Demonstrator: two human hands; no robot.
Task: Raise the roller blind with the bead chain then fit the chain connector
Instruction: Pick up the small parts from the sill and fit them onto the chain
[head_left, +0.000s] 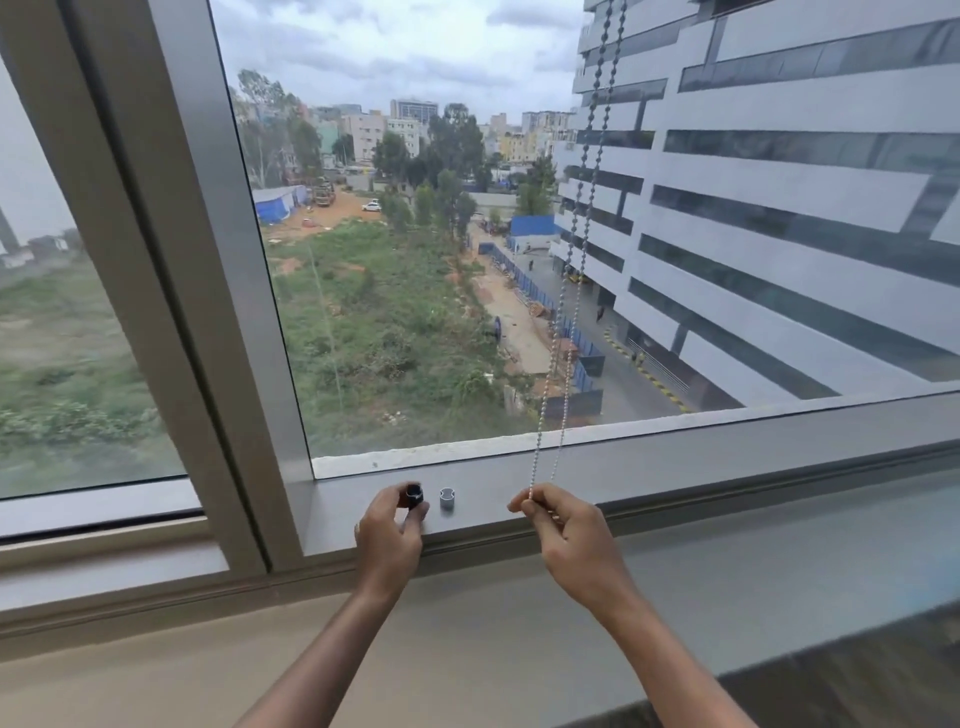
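Two strands of white bead chain (577, 249) hang from the top right down to my right hand (563, 525). That hand pinches the chain's lower ends just above the grey window ledge (675, 467). My left hand (392, 525) closes its fingertips on a small black connector piece (414, 495) at the ledge. A small grey cylindrical piece (447, 498) stands on the ledge between my hands, touched by neither. The blind itself is out of view above.
A thick grey window mullion (208, 260) slants down on the left, ending beside my left hand. The glass pane (415, 286) stands right behind the ledge. Below lies a wide grey sill (519, 623).
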